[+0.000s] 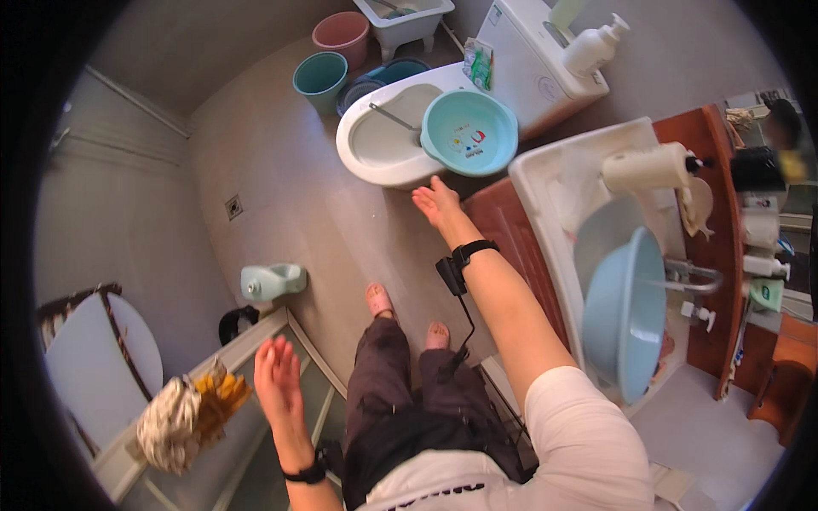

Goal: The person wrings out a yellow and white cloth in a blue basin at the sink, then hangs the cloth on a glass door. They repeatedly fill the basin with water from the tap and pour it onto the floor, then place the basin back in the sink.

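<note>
My right hand (436, 203) reaches forward with its fingers stretched out, holding nothing. Just beyond its fingertips stands the white toilet (351, 153), and on it rests a round turquoise basin (470, 136) with a small printed picture inside. A gap shows between hand and basin. My left hand (279, 379) is raised at the lower left, fingers extended and palm empty. Beside it, a crumpled beige cloth (170, 426) and a yellow cloth (223, 396) hang over the pale door frame (128, 460).
Right of me, a tilted blue basin (601, 307) sits in the white sink (541, 196) under the tap (703, 277). A green bucket (321, 78) and a pink bucket (341, 34) stand beyond the toilet. On the floor is a pale green bottle (273, 282).
</note>
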